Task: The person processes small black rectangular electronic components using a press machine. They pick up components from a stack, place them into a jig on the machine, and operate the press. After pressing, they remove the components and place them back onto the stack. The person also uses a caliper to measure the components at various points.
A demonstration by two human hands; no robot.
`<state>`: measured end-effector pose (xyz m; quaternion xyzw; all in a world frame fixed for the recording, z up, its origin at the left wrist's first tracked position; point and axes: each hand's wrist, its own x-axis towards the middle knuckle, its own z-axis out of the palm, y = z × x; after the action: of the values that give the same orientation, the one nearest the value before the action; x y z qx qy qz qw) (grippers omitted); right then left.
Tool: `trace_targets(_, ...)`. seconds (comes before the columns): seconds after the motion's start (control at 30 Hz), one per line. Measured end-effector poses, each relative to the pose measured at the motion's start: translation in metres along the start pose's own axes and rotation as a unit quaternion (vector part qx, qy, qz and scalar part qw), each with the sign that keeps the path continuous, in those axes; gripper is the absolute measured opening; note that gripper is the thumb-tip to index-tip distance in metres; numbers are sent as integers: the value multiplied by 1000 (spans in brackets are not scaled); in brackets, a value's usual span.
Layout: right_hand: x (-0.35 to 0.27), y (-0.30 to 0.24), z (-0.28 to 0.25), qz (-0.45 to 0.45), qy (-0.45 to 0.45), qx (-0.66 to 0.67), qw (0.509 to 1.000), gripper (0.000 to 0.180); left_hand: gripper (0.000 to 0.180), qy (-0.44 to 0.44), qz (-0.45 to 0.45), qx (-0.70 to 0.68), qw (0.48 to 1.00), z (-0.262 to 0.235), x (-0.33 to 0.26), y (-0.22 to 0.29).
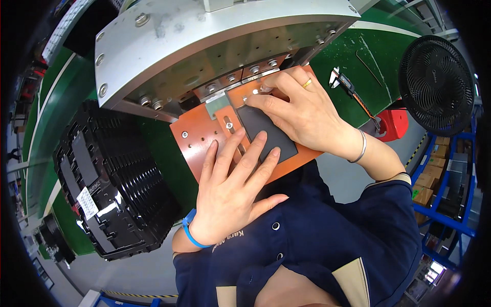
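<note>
Two bare hands rest on an orange fixture plate at the centre of the frame, seen from above by a head camera. A dark grey rectangular sheet lies flat on that plate, just right of centre. The left hand, reaching up from the lower middle, lies palm down with its fingers spread and straight, their tips pressing the sheet's lower left edge and the plate beside it; it grips nothing. A blue band circles that wrist. The right hand, coming in from the right, has its fingers bent and close together, the tips pushing down on the sheet's upper edge, near small screws on the plate. It wears a gold ring and a silver bangle. A grey metal press head overhangs the plate's far end across the top of the frame. Stacked black plastic trays fill the left side on a green table. A caliper lies on the table at upper right, and a black fan stands at the far right.
</note>
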<state>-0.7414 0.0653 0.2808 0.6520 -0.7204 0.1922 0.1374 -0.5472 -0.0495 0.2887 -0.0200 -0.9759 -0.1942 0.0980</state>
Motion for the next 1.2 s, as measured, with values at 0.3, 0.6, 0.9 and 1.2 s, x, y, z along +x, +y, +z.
trace_targets(0.3, -5, 6, 4, 20, 58, 124, 990, 22, 66, -8, -6, 5, 1000, 0, 1, -1)
trace_targets(0.6, -1, 6, 10, -10, 70, 7, 997, 23, 66, -6, 4, 19, 1000, 1, 0, -3)
trace_targets(0.9, -1, 2, 4, 15, 21, -3, 1000, 34, 65, -5, 0, 12, 1000, 1, 0, -3)
trace_targets(1.2, -3, 2, 2, 15, -10, 18, 1000, 32, 66, -5, -1, 12, 1000, 0, 0, -2)
